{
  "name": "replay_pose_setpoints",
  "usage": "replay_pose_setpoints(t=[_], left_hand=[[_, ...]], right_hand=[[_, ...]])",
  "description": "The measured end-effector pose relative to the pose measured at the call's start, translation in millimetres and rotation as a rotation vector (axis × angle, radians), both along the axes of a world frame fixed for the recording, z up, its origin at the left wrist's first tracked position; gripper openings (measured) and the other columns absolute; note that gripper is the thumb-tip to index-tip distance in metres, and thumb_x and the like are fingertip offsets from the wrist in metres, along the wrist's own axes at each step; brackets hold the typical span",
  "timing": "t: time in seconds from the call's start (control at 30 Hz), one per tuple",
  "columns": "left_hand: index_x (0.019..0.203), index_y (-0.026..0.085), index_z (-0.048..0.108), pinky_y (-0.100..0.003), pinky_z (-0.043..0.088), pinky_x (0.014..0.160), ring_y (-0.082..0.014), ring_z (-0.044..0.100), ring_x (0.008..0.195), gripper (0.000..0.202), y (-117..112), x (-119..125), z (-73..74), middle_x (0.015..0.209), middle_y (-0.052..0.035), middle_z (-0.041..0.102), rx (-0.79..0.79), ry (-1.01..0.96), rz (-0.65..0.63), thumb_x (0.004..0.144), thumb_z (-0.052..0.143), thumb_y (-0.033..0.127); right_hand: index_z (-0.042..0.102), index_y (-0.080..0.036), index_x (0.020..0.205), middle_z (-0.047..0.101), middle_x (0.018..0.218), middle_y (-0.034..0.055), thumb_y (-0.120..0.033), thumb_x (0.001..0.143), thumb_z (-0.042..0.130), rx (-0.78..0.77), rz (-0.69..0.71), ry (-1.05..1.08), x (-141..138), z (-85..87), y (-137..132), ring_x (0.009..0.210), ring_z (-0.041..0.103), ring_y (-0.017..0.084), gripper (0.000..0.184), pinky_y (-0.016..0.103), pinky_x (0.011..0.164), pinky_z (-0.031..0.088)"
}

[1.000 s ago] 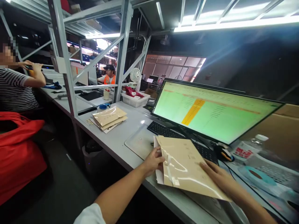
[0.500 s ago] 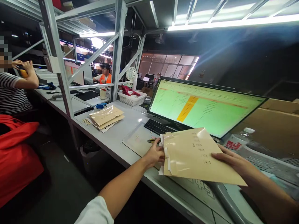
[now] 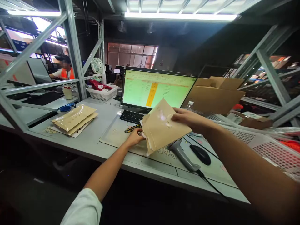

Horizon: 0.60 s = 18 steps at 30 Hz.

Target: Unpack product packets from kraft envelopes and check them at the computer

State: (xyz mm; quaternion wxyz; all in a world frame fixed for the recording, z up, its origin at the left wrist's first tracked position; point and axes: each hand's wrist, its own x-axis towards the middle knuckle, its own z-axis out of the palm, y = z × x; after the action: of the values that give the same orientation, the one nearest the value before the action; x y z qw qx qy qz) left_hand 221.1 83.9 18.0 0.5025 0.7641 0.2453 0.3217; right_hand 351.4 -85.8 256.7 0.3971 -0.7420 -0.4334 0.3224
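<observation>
Live at the desk (image 3: 110, 120), and a kraft envelope (image 3: 161, 126) up off the surface, tilted, hanging between both hands just over the desk mat (image 3: 114, 140)! Right hand (image 3: 187, 117) across the upper part, fingers spread flat on the paper, thumb out of sight. Left hand (image 3: 134, 137) down at the lower edge, fingers (image 3: 138, 133) pinching the paper, tips half hidden behind the envelope. Step in hand, by the look of it: this one envelope being dealt with alone, well apart from the stack of envelopes (image 3: 73, 118) further along the desk. Next move calling, in all likelihood, for one hand freed, with a slim yellow-and-black tool (image 3: 132, 128) just beside the left hand and a barcode scanner (image 3: 182, 155) near the right. Beyond, a monitor (image 3: 152, 87) with a green spreadsheet and one orange column, a keyboard (image 3: 131, 116) in front. Writing? Small print on the envelope, rows on the screen, characters on the mat: none readable from here, no brand in sight
</observation>
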Motion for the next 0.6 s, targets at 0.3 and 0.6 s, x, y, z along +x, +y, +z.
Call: replay_pose_setpoints(t=[0.3, 0.6], left_hand=[[0.124, 0.016, 0.074, -0.044, 0.041, 0.118, -0.0316, 0.06, 0.13, 0.055, -4.2, 0.7, 0.9, 0.135, -0.0127, 0.069, 0.131, -0.193, -0.197, 0.074, 0.087, 0.035], [0.158, 0.016, 0.044, -0.044, 0.042, 0.119, -0.0329, 0.058, 0.135, 0.107, -10.5, 12.1, 12.0, 0.147, -0.0173, 0.062, 0.036, -0.182, -0.456, 0.066, 0.094, 0.04]], right_hand=[[0.06, -0.019, 0.134, 0.077, 0.1, 0.0085, -0.017, 0.068, 0.059, -0.003, -0.048, 0.015, 12.2, -11.6, -6.1, 0.066, 0.065, 0.016, 0.066, 0.026, 0.054, 0.051], [0.065, -0.02, 0.111, 0.072, 0.082, 0.0046, -0.018, 0.069, 0.064, 0.053, -0.083, 0.033, 18.4, -1.8, -14.0, 0.066, 0.065, 0.017, 0.043, 0.023, 0.05, 0.051]])
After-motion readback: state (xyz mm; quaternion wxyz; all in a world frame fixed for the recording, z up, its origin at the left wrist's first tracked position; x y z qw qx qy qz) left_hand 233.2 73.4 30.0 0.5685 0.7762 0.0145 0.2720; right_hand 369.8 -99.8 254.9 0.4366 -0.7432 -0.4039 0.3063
